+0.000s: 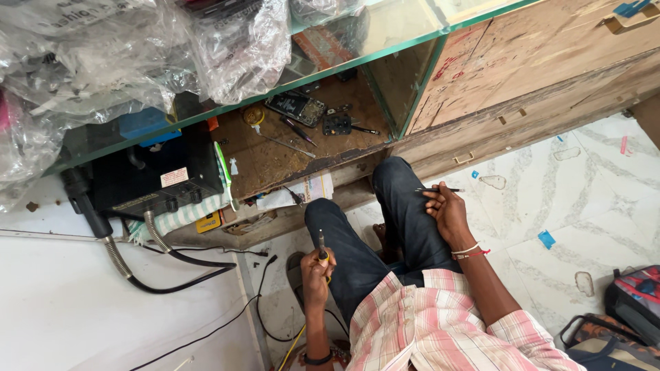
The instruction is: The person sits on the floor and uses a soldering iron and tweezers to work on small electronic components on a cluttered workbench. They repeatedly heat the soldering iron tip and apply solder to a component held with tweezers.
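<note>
While resting on knee, right hand (448, 211) pinching thin black metal tweezers (440, 189): light, stiff, springy. Left hand (316, 271) fisted around slim dark soldering iron (321, 244); best held at handle below tip.

Short-sleeved shirt (426, 323) in pink, white and grey plaid, cotton look, sleeve hems ending above the elbows. Dark navy denim jeans (385, 227), both legs visible, slightly faded at the knees. Right wrist: thin red and white thread bands (470, 251), loose ends sticking out. Left wrist: black band (317, 358), narrow, watch-like, face not visible. Forearms bare. Feet mostly hidden by the legs; footwear can't be made out.
</note>
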`<control>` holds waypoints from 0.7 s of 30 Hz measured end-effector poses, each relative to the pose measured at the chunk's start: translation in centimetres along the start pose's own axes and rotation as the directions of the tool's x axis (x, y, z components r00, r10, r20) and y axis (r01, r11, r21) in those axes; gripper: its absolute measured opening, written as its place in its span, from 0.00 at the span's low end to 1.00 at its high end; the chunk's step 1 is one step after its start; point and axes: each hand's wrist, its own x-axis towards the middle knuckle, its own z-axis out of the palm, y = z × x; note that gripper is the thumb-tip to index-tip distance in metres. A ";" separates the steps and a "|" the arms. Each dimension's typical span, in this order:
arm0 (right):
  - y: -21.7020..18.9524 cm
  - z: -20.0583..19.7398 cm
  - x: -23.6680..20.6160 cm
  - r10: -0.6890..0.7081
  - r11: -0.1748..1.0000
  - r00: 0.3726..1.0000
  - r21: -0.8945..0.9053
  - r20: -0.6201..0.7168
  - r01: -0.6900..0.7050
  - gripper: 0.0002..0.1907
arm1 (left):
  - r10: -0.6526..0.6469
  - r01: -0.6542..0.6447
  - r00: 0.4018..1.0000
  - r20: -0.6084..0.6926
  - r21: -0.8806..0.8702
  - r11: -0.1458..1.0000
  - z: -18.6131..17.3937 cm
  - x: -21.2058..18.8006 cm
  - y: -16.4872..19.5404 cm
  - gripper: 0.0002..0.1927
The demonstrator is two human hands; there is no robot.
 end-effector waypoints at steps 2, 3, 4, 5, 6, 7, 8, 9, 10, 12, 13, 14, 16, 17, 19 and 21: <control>0.5 -0.3 0.3 -0.001 1.000 1.000 -0.017 -0.003 0.001 0.17 | -0.014 0.014 1.000 -0.003 0.005 1.000 0.5 0.1 0.6 0.19; 0.3 -0.3 0.6 0.000 1.000 1.000 -0.021 -0.003 0.000 0.17 | -0.016 0.015 1.000 0.007 0.068 0.998 0.6 0.2 0.9 0.19; 0.2 -0.3 0.8 0.004 1.000 1.000 -0.024 -0.004 -0.004 0.17 | -0.021 0.019 1.000 0.018 0.130 0.991 0.8 0.1 1.3 0.20; -0.4 -0.4 1.2 -0.009 0.999 0.999 0.031 0.039 0.008 0.18 | -0.027 0.021 0.999 0.032 0.190 0.982 1.0 0.1 1.6 0.21; -1.6 -0.4 2.0 -0.029 0.996 0.996 0.087 0.085 0.021 0.19 | -0.016 0.004 0.998 0.060 0.197 0.980 1.2 0.3 1.9 0.21; -2.7 0.0 2.6 -0.046 0.989 0.991 0.142 0.129 0.028 0.20 | -0.008 -0.010 0.996 0.086 0.205 0.979 1.4 0.3 2.2 0.21; -4.4 0.2 2.8 -0.168 0.985 0.983 0.055 0.073 0.164 0.18 | -0.002 -0.022 0.994 0.110 0.218 0.976 1.4 0.2 2.5 0.21; -7.1 0.3 3.2 -0.301 0.952 0.953 -0.036 0.036 0.302 0.16 | -0.019 -0.003 0.996 0.092 0.226 0.974 1.5 0.4 2.7 0.21; -9.7 0.8 3.1 -0.437 0.898 0.896 -0.022 0.082 0.440 0.14 | -0.031 0.013 0.997 0.077 0.231 0.973 1.6 0.4 2.8 0.22; -14.4 2.0 2.1 -0.672 0.731 0.733 -0.065 0.109 0.679 0.12 | -0.037 0.025 0.998 0.050 0.225 0.974 1.8 0.6 2.8 0.23; -16.0 2.9 1.3 -0.767 0.622 0.634 -0.125 0.102 0.773 0.12 | -0.030 0.022 0.999 0.036 0.220 0.975 1.8 0.7 2.6 0.24; -17.3 3.8 0.5 -0.825 0.532 0.552 -0.163 0.122 0.831 0.11 | -0.024 0.019 0.999 0.021 0.218 0.976 1.7 0.9 2.5 0.24; -18.8 5.7 -1.0 -0.907 0.343 0.384 -0.225 0.175 0.912 0.10 | 0.010 -0.011 1.000 0.004 0.224 0.975 1.5 1.3 2.0 0.25; -19.2 6.7 -1.4 -0.925 0.276 0.329 -0.259 0.191 0.926 0.10 | 0.026 -0.024 1.000 -0.007 0.228 0.973 1.3 1.4 1.8 0.25; -19.7 8.3 -1.7 -0.949 0.135 0.216 -0.322 0.231 0.937 0.09 | 0.040 -0.036 0.999 -0.011 0.223 0.974 1.0 1.7 1.4 0.26; -19.8 9.0 -1.7 -0.959 0.078 0.166 -0.347 0.231 0.935 0.08 | 0.041 -0.036 0.999 -0.019 0.213 0.976 0.7 1.7 1.2 0.26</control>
